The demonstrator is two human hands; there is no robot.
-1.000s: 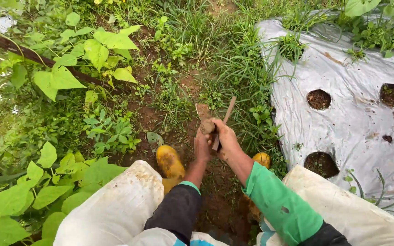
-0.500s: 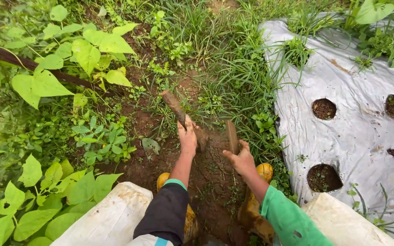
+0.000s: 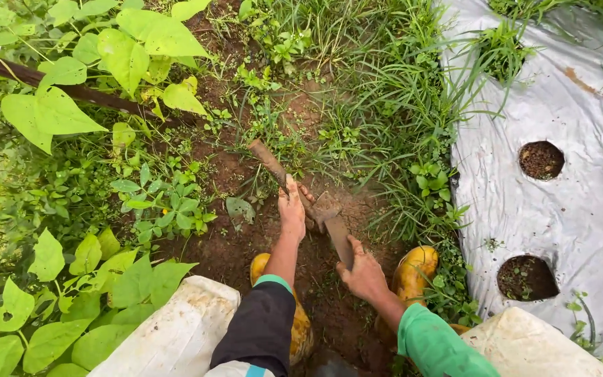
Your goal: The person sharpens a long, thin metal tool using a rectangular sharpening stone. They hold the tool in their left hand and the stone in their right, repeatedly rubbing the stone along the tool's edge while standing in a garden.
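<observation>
My left hand (image 3: pixel 292 209) grips a long brown shaft (image 3: pixel 268 159) that slants up and to the left over bare soil. My right hand (image 3: pixel 364 271) is closed on a short wooden handle (image 3: pixel 341 242). Both pieces meet at a flat muddy blade (image 3: pixel 325 207) resting on the dirt between my hands. I cannot tell whether they are one tool or two. My left sleeve is black with a green cuff, my right sleeve is green. Two yellow rubber boots (image 3: pixel 415 272) stand in the soil below my hands.
Silver plastic mulch (image 3: pixel 567 209) with round planting holes (image 3: pixel 540 159) covers the bed on the right. Grass and weeds (image 3: pixel 385 105) grow along its edge. Broad-leaved plants (image 3: pixel 71 112) and a dark pole (image 3: pixel 85 92) fill the left. White fabric (image 3: pixel 176 335) covers my knees.
My hands started together on the tool, then separated. The left hand swung the long shaft out to the upper left and the right hand drew back; the blade now rests on the soil.
</observation>
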